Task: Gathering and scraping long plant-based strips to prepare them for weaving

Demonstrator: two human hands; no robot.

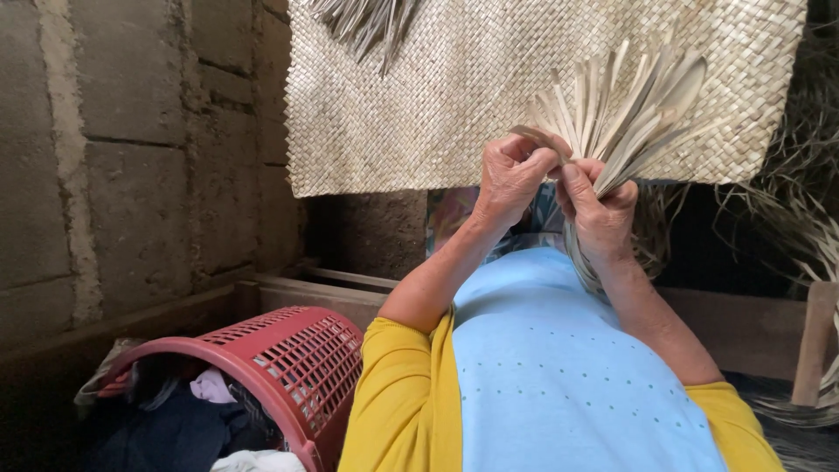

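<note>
My left hand (509, 179) and my right hand (597, 205) are raised in front of me, close together. Both grip a partly woven piece of dried palm leaf (642, 109), whose loose strips fan upward and to the right. My left fingers pinch a single strip (535, 135) at the top of the work. My right hand clasps the bunched base of the strips. The woven lower part of the piece (580, 262) curves down behind my right wrist.
A large finished woven mat (419, 96) hangs behind my hands. Grey block wall (131, 149) stands at left. A red plastic laundry basket (297, 358) lies tipped at lower left with clothes inside. Loose dried leaves (804, 227) pile up at right beside a wooden post (814, 341).
</note>
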